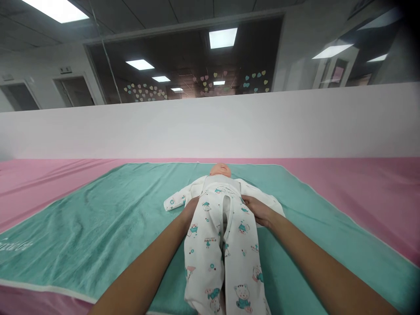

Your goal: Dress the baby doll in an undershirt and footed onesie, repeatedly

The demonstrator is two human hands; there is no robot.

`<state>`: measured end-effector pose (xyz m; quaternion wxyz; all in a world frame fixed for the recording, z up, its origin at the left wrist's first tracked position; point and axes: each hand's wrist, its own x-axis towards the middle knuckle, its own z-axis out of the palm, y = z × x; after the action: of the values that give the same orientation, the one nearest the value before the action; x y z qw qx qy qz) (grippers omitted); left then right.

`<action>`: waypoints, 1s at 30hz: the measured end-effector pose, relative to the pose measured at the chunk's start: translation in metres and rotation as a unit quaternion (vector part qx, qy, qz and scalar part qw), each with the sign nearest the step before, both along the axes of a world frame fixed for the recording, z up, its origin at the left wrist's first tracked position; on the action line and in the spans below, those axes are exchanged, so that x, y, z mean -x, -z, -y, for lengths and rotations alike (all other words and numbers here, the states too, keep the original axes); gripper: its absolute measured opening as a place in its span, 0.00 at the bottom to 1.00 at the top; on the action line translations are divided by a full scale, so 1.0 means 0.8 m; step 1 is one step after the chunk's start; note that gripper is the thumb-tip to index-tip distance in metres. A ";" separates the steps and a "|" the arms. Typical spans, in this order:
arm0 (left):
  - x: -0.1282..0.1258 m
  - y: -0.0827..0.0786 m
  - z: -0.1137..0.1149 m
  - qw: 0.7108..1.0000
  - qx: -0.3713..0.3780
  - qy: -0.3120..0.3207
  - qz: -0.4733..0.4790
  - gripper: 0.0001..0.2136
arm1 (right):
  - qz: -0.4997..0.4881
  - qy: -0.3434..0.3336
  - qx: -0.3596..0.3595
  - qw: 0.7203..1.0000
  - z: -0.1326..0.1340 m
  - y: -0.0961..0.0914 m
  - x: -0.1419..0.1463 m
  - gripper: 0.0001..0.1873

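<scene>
A baby doll (220, 169) lies on its back, its head at the far end and its legs toward me. White baby trousers (242, 258) with printed animals cover its legs and reach up to the waist, with a slit at the crotch. A white long-sleeved baby top (180, 197) spreads out on both sides of the body. My left hand (190, 209) is against the left hip, its fingers hidden behind the trousers. At the right hip, my right hand (257, 208) has its fingers closed on the trousers' side, near the waist.
A green blanket (98, 218) with a pale edge lies under the doll, over a pink cover (367, 192). Beyond it stands a low white wall (210, 127) with glass (183, 57) above, decorated with heart stickers.
</scene>
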<state>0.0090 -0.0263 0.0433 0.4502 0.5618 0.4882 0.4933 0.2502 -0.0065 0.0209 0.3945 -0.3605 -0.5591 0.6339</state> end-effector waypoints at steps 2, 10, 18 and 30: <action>-0.003 -0.005 0.004 0.999 0.027 -0.001 0.028 0.06 | 0.004 0.010 -0.026 1.000 -0.001 0.002 0.000 0.17; -0.021 -0.015 0.014 0.977 0.124 0.084 0.155 0.06 | -0.016 0.076 -0.076 0.994 -0.006 0.012 0.001 0.12; -0.010 -0.006 0.001 0.996 0.017 -0.043 0.078 0.11 | 0.031 0.048 -0.084 0.995 -0.010 0.006 -0.019 0.11; -0.001 -0.008 -0.024 0.987 -0.098 -0.078 -0.100 0.17 | 0.175 0.214 -0.252 0.927 -0.019 0.005 0.006 0.18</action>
<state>0.0096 -0.0069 0.0499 0.3021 0.6098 0.5227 0.5135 0.2454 0.0090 0.0166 0.4946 -0.4655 -0.6702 0.2992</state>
